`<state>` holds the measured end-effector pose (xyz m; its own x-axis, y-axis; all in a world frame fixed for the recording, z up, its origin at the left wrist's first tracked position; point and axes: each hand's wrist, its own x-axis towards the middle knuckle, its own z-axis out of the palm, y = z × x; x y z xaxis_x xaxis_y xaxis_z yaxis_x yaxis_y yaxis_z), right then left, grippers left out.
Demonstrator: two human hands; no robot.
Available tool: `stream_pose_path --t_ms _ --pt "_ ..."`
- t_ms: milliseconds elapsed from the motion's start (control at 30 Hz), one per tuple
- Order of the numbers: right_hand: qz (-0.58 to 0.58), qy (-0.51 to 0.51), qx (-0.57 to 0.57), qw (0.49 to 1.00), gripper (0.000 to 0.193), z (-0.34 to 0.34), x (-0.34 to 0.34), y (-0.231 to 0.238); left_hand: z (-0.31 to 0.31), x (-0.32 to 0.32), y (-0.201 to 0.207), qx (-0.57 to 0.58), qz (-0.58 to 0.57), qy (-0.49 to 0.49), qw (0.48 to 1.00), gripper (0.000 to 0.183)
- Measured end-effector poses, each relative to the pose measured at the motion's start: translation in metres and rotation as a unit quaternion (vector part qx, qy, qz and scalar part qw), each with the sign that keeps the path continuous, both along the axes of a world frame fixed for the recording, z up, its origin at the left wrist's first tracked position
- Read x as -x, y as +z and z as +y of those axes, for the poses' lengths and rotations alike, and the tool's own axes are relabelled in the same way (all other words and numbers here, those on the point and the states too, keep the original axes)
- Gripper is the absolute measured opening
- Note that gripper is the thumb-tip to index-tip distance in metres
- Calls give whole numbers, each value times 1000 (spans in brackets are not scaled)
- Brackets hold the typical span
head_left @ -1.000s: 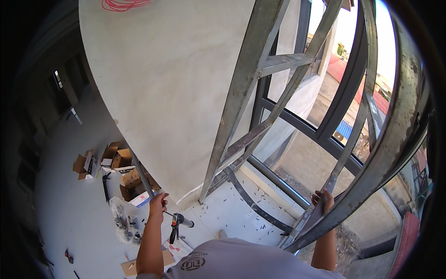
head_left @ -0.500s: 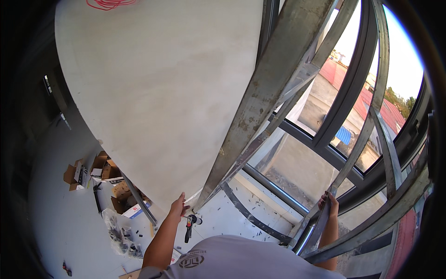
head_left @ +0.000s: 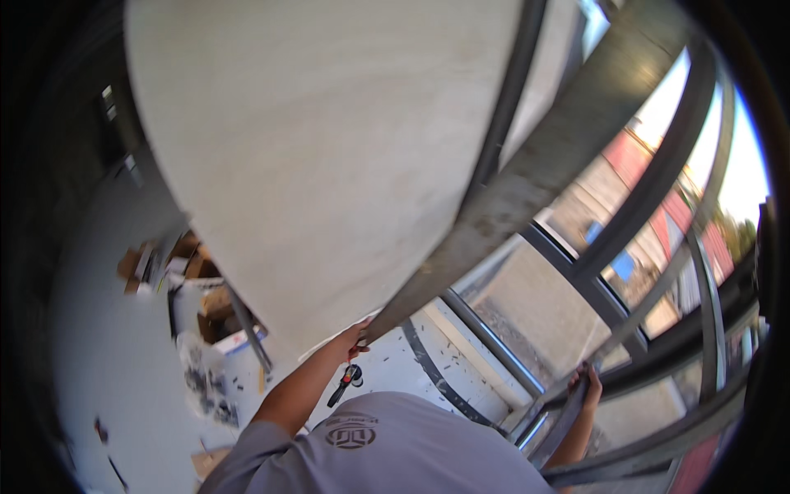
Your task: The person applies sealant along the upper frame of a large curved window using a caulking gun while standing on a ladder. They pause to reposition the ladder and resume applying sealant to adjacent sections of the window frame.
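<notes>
My left hand (head_left: 354, 341) is closed on the lower end of a wide, worn metal beam (head_left: 527, 189). This beam slants up to the right, in front of a large pale wall panel (head_left: 313, 156). Farther right, the fingers of my right hand (head_left: 587, 385) wrap round a narrower metal bar (head_left: 561, 426) of the same kind of framework. Below my left hand a black hand tool with a red part (head_left: 346, 384) shows against the floor; its exact kind is unclear. Motion blurs the upper beam.
Opened cardboard boxes (head_left: 218, 309) and a clear plastic bag of dark parts (head_left: 206, 380) lie on the pale floor at the left. A curved dark strip (head_left: 436, 375) and scattered dark bits lie ahead. Dark-framed windows (head_left: 609, 288) stand at the right, with more metal bars crossing before them.
My left hand has gone from spread fingers beside the beam to a grip on its lower end, moving right and up. My right hand keeps its hold. The whole view has shifted.
</notes>
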<state>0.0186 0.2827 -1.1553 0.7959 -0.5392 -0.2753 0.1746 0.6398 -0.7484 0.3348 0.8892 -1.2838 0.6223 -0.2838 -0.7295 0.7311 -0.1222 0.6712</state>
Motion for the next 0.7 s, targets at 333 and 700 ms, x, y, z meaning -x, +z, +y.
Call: stream_pose_path --t_ms 333,700 --pt "115 75 327 935 52 -62 -2 28 -11 -1 23 44 43 110 992 35" --pt "159 78 151 973 46 -66 -5 38 -57 -6 -17 95 7 363 927 23"
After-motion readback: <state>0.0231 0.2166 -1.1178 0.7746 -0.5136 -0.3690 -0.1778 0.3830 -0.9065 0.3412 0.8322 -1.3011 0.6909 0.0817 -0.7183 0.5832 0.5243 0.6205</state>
